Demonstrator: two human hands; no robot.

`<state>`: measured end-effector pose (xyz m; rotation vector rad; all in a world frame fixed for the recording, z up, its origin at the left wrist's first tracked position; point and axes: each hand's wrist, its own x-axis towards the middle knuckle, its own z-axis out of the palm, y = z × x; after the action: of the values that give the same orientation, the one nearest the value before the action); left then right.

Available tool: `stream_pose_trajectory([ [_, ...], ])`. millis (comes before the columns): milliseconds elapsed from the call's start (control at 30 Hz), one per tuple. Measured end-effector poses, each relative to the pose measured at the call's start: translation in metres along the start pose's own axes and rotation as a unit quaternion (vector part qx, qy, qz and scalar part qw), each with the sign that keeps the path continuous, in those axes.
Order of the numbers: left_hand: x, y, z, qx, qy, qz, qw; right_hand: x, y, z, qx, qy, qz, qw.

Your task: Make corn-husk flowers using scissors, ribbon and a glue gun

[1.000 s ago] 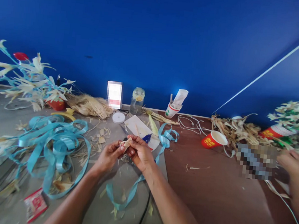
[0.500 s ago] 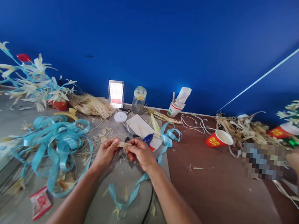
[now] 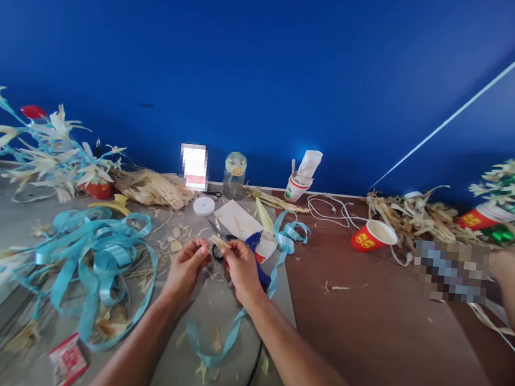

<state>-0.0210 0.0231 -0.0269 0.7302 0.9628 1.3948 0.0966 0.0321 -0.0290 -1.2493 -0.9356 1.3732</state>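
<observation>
The right hand (image 3: 244, 270) pinches a pale husk strip (image 3: 219, 241) between thumb and fingers, its free end pointing toward the left hand (image 3: 184, 266). The left hand's thumb and forefinger are drawn close together just beside that end; whether they grip a scrap, I cannot tell. Both hands are over the table (image 3: 362, 336). Right by the strip, partly hidden by the right fingers, lie dark-handled scissors (image 3: 232, 237). A blue tool (image 3: 253, 240) lies just past the right fingers, against a pale card (image 3: 228, 214) set beyond both hands. Farther off, directly ahead of the fingers, are a white spool (image 3: 204, 206) and a lidded jar (image 3: 233, 183). Husk scraps (image 3: 175, 246) are strewn near the left fingers, and a loose heap of blue ribbon (image 3: 108, 253) spreads to their left. A red packet (image 3: 69, 362) lies nearer the body than the left fingers. Well to the right of the right fingers, a red cup (image 3: 364, 242) leans to one side, and beyond it another person's hand (image 3: 511, 278) reaches in.
</observation>
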Motion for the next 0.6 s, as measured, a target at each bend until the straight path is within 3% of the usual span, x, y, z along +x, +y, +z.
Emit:
stream_pose_trajectory([
  [167, 0.001, -0.008, -0.003, 0.099, 0.023, 0.026, 0.995, -0.009, -0.001, 0.004, -0.071, -0.01, -0.022, 0.997],
  [400, 0.004, -0.005, -0.007, 0.049, 0.029, 0.024, 0.998, -0.013, -0.001, 0.006, -0.068, -0.107, -0.023, 0.992],
  [600, 0.0, 0.001, -0.007, 0.238, 0.021, 0.087, 0.967, -0.012, -0.003, 0.003, -0.057, -0.165, -0.007, 0.985],
])
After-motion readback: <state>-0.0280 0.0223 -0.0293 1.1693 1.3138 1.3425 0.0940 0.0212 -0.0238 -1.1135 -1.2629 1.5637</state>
